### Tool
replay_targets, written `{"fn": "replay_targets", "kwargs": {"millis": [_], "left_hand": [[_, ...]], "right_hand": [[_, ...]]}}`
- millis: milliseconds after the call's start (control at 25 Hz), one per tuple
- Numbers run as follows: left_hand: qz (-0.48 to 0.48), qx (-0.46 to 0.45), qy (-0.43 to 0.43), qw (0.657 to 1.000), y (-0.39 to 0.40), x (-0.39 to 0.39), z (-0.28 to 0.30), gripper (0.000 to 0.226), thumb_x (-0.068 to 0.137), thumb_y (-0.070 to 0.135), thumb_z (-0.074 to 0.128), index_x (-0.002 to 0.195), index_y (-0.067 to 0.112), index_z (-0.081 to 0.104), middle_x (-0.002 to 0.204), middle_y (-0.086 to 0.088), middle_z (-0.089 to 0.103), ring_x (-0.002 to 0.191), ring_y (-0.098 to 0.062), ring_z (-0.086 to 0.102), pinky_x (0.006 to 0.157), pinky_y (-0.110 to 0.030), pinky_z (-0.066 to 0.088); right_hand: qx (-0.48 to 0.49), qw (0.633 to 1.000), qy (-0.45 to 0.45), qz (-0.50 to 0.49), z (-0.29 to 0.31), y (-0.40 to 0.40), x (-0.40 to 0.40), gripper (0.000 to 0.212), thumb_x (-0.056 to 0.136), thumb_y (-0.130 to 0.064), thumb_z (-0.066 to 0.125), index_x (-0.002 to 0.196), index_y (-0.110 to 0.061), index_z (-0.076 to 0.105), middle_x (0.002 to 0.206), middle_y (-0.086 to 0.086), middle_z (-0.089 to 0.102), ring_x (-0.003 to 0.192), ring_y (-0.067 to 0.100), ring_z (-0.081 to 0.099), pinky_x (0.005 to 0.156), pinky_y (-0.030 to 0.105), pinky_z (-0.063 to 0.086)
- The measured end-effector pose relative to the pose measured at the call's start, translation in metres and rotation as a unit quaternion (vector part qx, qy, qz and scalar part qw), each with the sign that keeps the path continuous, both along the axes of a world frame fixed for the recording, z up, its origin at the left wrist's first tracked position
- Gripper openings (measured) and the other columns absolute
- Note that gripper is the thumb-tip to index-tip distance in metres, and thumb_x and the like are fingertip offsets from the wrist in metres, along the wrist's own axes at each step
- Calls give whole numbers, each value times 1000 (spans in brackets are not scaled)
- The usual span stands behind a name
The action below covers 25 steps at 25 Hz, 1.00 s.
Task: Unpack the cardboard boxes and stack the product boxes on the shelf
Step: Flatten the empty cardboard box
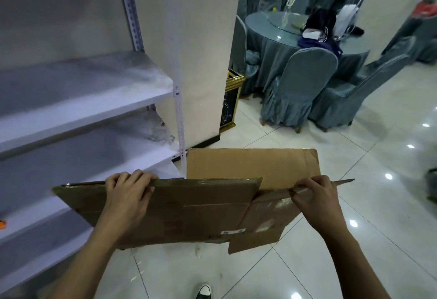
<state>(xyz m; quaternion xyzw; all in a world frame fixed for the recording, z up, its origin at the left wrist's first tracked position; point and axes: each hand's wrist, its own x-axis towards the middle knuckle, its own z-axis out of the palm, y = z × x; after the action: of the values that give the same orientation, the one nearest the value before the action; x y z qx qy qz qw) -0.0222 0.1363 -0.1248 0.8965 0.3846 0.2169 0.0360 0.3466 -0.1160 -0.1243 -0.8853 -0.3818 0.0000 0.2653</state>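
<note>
Head view: we hold a flattened cardboard box (170, 209) just right of the shelf (94, 100), long axis running left–right. Left hand (127, 194) grips its top edge nearer the shelf; right hand (316, 194) pinches a flap.

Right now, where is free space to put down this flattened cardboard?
Bare floor tiles lie right of the flattened cardboard, before the covered chairs. The shelf boards look bare. It is crowded around the round table.
</note>
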Motion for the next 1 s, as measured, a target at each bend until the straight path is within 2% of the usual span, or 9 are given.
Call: {"fn": "replay_targets", "kwargs": {"millis": [200, 320, 520, 720, 840, 1000], "left_hand": [[-12, -34, -12, 999, 16, 62, -4, 21, 91, 12, 65, 102, 29, 61, 97, 4, 64, 82, -23, 53, 81, -36, 20], [-12, -55, -16, 998, 22, 102, -12, 18, 93, 15, 60, 102, 31, 60, 98, 6, 63, 84, -18, 48, 84, -38, 24], [9, -77, 10, 997, 23, 175, -29, 18, 90, 27, 49, 102, 31, 62, 104, 6, 66, 91, -25, 59, 85, -39, 28], [66, -107, 17, 992, 7, 254, -52, 20, 92, 14, 64, 104, 29, 63, 103, 3, 66, 94, -27, 60, 88, -47, 36], [91, -113, 14, 989, -2, 275, -62, 19, 90, 23, 53, 105, 32, 61, 101, 6, 64, 92, -24, 59, 87, -42, 32], [129, -128, 11, 983, -4, 314, -83, 21, 89, 28, 48, 106, 34, 60, 99, 8, 63, 91, -22, 57, 86, -37, 29]], "right_hand": [[21, 1000, -12, -19, -4, 16, 63, 23, 71, -14, 86, 90, -22, 75, 100, -1, 50, 104, 35, 50, 85, 35, 41], [26, 999, -11, -23, -6, 25, 101, 22, 71, -12, 86, 89, -20, 75, 99, -1, 49, 102, 34, 50, 85, 33, 38], [-2, 1000, 2, 7, -14, 44, 186, 22, 74, -13, 86, 93, -17, 75, 103, 1, 49, 105, 36, 49, 86, 40, 46], [-51, 997, 26, 52, -30, 71, 282, 22, 78, -16, 83, 99, -18, 75, 113, 8, 53, 111, 33, 44, 88, 45, 48], [-62, 995, 30, 75, -42, 88, 318, 19, 81, -16, 81, 99, -19, 75, 117, 8, 53, 113, 30, 41, 89, 44, 46], [-82, 991, 39, 97, -63, 122, 362, 16, 84, -16, 79, 99, -17, 74, 119, 9, 53, 115, 33, 42, 90, 46, 45]]}}
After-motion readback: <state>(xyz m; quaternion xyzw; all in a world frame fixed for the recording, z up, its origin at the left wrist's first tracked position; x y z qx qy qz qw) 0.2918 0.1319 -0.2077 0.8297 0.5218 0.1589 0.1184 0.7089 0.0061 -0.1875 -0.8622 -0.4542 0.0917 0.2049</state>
